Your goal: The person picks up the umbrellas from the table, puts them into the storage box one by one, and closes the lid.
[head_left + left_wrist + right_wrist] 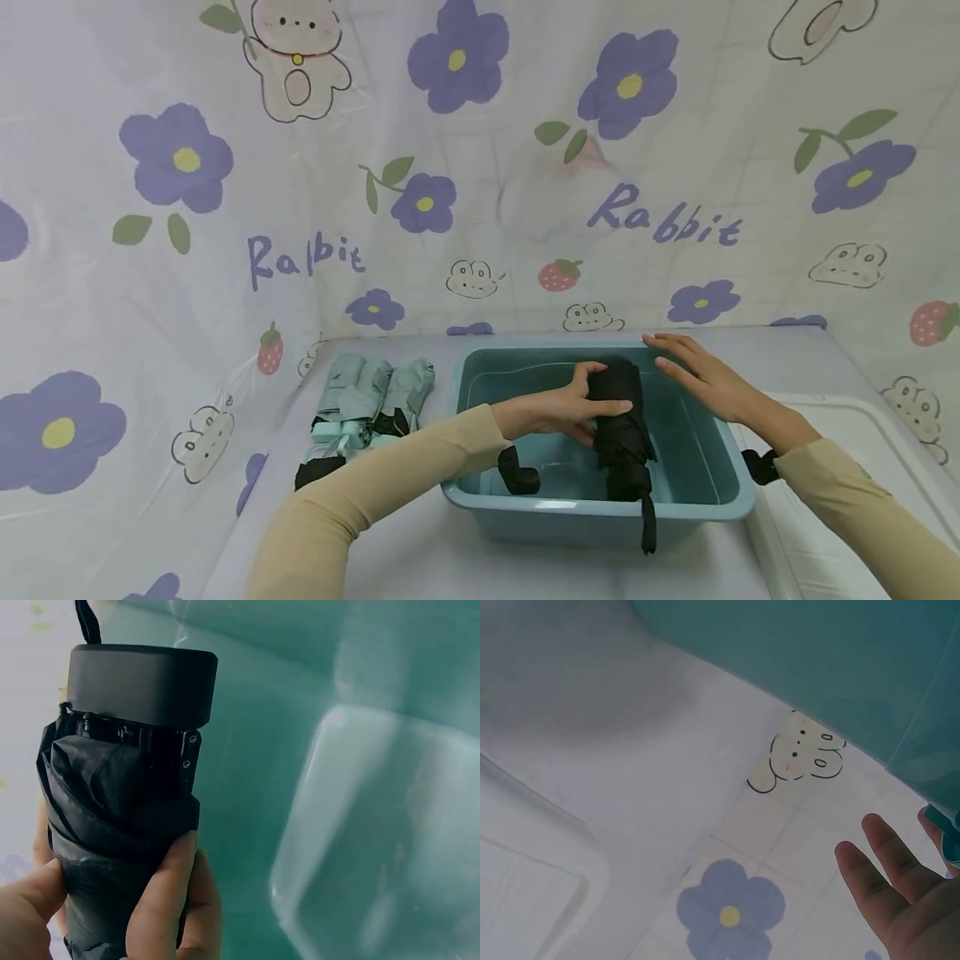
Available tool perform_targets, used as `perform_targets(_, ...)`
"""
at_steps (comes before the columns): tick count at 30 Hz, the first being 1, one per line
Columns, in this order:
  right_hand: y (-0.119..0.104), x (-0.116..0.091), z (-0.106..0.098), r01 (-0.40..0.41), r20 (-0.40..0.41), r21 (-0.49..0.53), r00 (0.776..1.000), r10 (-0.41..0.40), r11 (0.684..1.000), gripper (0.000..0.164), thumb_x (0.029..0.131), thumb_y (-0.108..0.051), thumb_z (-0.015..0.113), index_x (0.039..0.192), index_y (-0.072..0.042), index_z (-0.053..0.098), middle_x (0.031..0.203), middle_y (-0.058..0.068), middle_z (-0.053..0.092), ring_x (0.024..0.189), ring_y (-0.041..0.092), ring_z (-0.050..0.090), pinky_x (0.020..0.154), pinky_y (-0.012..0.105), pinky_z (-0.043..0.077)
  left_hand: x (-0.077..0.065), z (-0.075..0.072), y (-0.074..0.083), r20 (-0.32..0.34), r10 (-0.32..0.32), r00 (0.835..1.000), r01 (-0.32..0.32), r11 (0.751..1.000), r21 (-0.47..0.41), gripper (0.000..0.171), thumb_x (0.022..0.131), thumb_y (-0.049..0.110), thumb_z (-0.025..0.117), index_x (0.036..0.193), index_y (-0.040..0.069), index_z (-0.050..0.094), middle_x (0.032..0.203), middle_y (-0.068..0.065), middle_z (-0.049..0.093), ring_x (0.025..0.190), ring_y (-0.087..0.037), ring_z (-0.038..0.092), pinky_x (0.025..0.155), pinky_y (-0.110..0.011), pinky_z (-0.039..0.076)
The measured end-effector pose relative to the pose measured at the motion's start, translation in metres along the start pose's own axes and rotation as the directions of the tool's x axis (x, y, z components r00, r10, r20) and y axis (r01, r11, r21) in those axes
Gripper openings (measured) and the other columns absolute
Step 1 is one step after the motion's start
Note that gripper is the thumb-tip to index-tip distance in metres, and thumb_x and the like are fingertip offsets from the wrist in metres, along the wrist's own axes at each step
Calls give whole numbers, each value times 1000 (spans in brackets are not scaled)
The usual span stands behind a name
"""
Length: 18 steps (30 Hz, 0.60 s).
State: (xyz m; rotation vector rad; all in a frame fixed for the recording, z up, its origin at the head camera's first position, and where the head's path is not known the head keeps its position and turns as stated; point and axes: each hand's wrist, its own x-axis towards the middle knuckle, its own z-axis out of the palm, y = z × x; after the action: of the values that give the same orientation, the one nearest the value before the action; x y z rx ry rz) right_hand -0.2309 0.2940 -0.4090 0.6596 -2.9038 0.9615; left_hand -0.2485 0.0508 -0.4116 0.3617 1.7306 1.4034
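Note:
My left hand [566, 408] grips a folded black umbrella [621, 417] inside a blue-green plastic bin [555, 505]. Its wrist strap hangs over the front rim. Close up in the left wrist view, thumb and fingers wrap the umbrella's dark cloth [112, 900], below the thick black handle [142, 686]. My right hand [705, 379] is at the bin's back right corner, fingers extended and holding nothing. The right wrist view puts this hand [907, 900] beside the bin's outer wall [802, 660]; whether it touches the rim I cannot tell.
Pale green folded cloth bundles [367, 387] lie left of the bin. A white lid-like panel [825, 417] lies on its right. The printed curtain [510, 167] hangs behind. The black piece [517, 475] at the bin's left is the wrist camera mount.

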Motion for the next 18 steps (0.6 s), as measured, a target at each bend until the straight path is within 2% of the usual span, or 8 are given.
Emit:
perform_targets(5,1,-1,0,0,1,7,1000,0,1000,50,101,-33,35,145,-10,31,147,19,25,131,46,25,96,68,23,9,9,-3,-3,-32,999,32,998,-46,65,92,32,57,139,29,12,146,-22,17,109,-47,53,82,-47,51)
perform_targets(8,2,-2,0,-7,2,5,1000,7,1000,49,101,-33,35,145,-10,31,146,19,26,131,45,26,95,68,24,14,15,-5,7,-44,999,44,996,-78,64,92,29,57,139,27,13,142,-23,20,108,-48,53,83,-50,50)
perform_targets(13,1,-2,0,6,1,18,1000,-6,1000,48,101,-31,36,145,-10,31,146,20,26,130,45,27,95,68,24,21,23,-7,-13,-67,998,66,995,-72,62,91,25,59,137,28,17,134,-22,30,90,-45,61,82,-53,49)
perform_targets(18,0,-2,0,13,-13,25,1000,-13,1000,47,101,-29,37,144,-10,33,145,19,28,130,44,28,95,67,25,28,30,-11,-34,-78,996,77,996,-34,61,90,27,61,135,29,20,137,-20,25,72,-37,62,73,-49,53)
